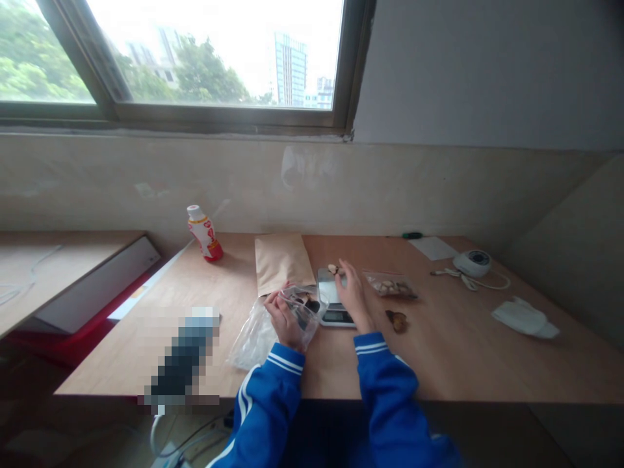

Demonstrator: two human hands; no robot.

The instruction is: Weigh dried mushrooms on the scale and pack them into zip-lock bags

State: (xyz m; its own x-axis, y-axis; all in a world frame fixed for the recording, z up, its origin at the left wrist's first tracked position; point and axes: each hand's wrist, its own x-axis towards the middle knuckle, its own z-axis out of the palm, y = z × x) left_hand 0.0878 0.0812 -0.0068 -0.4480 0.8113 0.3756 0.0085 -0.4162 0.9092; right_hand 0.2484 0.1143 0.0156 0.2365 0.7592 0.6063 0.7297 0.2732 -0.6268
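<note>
Pinching a small pale chunk (333, 268) between thumb and fingertips, the right hand (353, 292) is hovering just above a digital kitchen scale (330, 300), its wrist bent and its fingers reaching forward. The chunk seems to be held over the weighing plate rather than resting on it. The left hand (285, 318) is curling around a clear plastic bag (302, 309) with dark contents, its fingers closed and pressing the plastic together, perhaps to keep the bag close beside the scale. Just under the left grip, a crumpled clear plastic sheet (251, 338) is lying on the wooden table (341, 380), with a kraft paper envelope (283, 263) lying just beyond the grip. To the right of the right hand, a small clear bag of pale pieces (390, 284) and a loose brown piece (397, 320) are sitting within easy reach. Both forearms are angling inward from blue striped sleeves (385, 383).
</note>
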